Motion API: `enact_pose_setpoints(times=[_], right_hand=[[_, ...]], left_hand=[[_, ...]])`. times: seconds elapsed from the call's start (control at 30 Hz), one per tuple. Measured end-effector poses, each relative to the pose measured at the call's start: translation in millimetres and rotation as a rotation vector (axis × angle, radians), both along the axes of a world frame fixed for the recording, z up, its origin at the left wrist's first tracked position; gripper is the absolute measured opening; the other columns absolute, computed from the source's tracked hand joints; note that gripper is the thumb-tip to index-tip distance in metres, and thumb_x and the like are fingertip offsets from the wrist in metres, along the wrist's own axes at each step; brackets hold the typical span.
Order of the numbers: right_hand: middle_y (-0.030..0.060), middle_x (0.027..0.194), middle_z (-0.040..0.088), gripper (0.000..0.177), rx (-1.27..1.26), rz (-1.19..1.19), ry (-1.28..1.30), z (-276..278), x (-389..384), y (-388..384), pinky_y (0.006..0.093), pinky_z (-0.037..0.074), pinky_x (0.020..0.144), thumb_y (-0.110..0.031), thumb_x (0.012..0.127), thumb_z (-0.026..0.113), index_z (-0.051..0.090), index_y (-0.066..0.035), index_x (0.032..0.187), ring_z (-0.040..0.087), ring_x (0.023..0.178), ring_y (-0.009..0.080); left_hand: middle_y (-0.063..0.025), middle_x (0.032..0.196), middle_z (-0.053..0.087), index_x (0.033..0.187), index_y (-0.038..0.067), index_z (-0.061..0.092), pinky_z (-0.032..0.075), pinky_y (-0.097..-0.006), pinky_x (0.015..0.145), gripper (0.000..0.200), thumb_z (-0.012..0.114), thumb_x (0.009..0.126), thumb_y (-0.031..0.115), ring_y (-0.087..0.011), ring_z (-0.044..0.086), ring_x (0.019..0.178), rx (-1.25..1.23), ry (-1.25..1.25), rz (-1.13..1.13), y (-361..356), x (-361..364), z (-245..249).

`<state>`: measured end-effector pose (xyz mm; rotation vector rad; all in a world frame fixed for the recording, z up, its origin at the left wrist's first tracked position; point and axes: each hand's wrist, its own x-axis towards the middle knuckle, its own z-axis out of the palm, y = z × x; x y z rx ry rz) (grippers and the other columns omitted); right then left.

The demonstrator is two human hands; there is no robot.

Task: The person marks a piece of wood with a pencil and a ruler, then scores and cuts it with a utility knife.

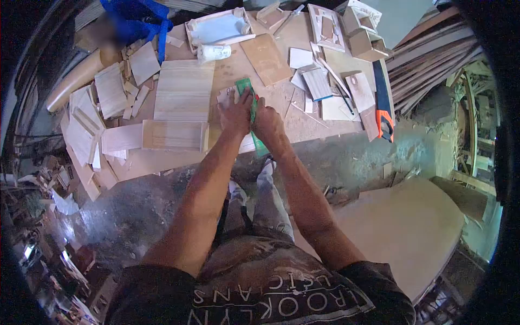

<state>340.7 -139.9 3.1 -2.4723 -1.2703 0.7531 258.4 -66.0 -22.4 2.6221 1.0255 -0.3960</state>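
Note:
A long green ruler (244, 83) lies slanted across a pale thin wooden piece (223, 96) at the table's front, and its near end reaches past the edge. My left hand (236, 112) presses down on the piece and ruler, fingers stretched and apart. Close along the ruler's right side, my right hand (267, 122) is closed, with a small red part (257, 98) showing at its fingertips. The rest of what it grips is hidden by the fingers.
Wooden panels (184, 89), a white roll (213, 53), a shallow tray (219, 27) and small wooden boxes (368, 43) lie on the table. An orange-handled saw (385, 124) hangs over the right edge. Someone in blue (135, 21) is at the far left. A large board (395, 227) lies behind right.

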Motion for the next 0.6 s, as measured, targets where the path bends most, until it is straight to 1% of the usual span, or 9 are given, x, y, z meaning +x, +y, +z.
enact_pose_setpoints(times=[0.07,0.27,0.33,0.4,0.47,0.5,0.53,0.57,0.6], right_hand=[[0.0298,0.093,0.064,0.039,-0.014,-0.011,-0.007,2,-4,-14,0.0514,0.055,0.073,-0.011,0.085,0.056,0.040,0.002,0.118,0.066,0.087,0.0466],[0.0284,0.090,0.064,0.041,-0.038,-0.010,0.026,1,-12,-47,0.0523,0.056,0.070,-0.007,0.082,0.058,0.040,0.001,0.118,0.067,0.081,0.0463],[0.0307,0.078,0.063,0.030,0.067,-0.046,-0.006,3,-18,-53,0.0592,0.051,0.066,-0.005,0.084,0.051,0.039,-0.002,0.111,0.064,0.076,0.0504],[0.0311,0.080,0.063,0.030,0.052,-0.052,0.023,6,-18,-57,0.0592,0.051,0.066,-0.005,0.084,0.052,0.039,-0.002,0.111,0.064,0.077,0.0499],[0.0314,0.082,0.063,0.031,0.031,-0.063,0.056,4,-21,-64,0.0592,0.051,0.067,-0.004,0.084,0.052,0.039,-0.002,0.111,0.064,0.078,0.0495],[0.0297,0.084,0.063,0.038,0.013,-0.042,0.040,3,-21,-66,0.0564,0.053,0.068,-0.004,0.082,0.055,0.038,-0.001,0.116,0.065,0.080,0.0485],[0.0281,0.087,0.064,0.045,-0.008,-0.022,0.028,3,-22,-68,0.0536,0.055,0.068,-0.004,0.081,0.057,0.037,0.001,0.121,0.066,0.081,0.0476],[0.0281,0.087,0.064,0.045,-0.009,-0.020,0.025,3,-23,-72,0.0536,0.055,0.068,-0.004,0.081,0.057,0.037,0.001,0.121,0.066,0.081,0.0476],[0.0283,0.087,0.064,0.045,-0.017,-0.004,0.024,5,-26,-79,0.0533,0.055,0.068,-0.003,0.081,0.057,0.037,0.002,0.121,0.066,0.081,0.0473]], left_hand=[[0.0064,0.158,0.024,0.144,0.022,0.036,0.028,-0.0678,0.106,0.083,0.078,0.072,0.026,-0.0326,0.023,0.145,0.043,-0.029,0.028,0,1,-10],[0.0068,0.158,0.025,0.145,0.022,0.035,0.028,-0.0679,0.107,0.092,0.083,0.066,0.029,-0.0305,0.025,0.144,-0.003,-0.058,0.032,-1,-1,6],[0.0069,0.158,0.024,0.145,0.023,0.034,0.027,-0.0686,0.107,0.095,0.084,0.064,0.031,-0.0300,0.025,0.144,0.041,-0.050,0.027,1,-1,-3],[0.0071,0.158,0.024,0.145,0.023,0.034,0.026,-0.0693,0.107,0.099,0.085,0.062,0.034,-0.0295,0.024,0.144,0.077,-0.041,0.023,1,-1,-2],[0.0070,0.160,0.018,0.146,0.021,0.031,0.031,-0.0689,0.103,0.102,0.086,0.062,0.036,-0.0315,0.027,0.144,0.000,0.006,0.028,-2,-1,15],[0.0070,0.160,0.018,0.146,0.021,0.031,0.031,-0.0689,0.103,0.102,0.086,0.062,0.036,-0.0315,0.027,0.144,-0.001,0.005,0.026,-3,0,12],[0.0082,0.159,0.019,0.147,0.023,0.030,0.027,-0.0701,0.105,0.105,0.086,0.060,0.039,-0.0287,0.023,0.145,0.003,0.006,0.040,-4,-1,9],[0.0094,0.159,0.019,0.148,0.024,0.030,0.022,-0.0713,0.107,0.108,0.087,0.058,0.042,-0.0260,0.020,0.146,0.009,0.002,0.060,-3,1,6],[0.0094,0.159,0.019,0.148,0.024,0.030,0.022,-0.0713,0.107,0.108,0.087,0.058,0.042,-0.0260,0.020,0.146,0.003,0.000,0.059,-2,2,5]])
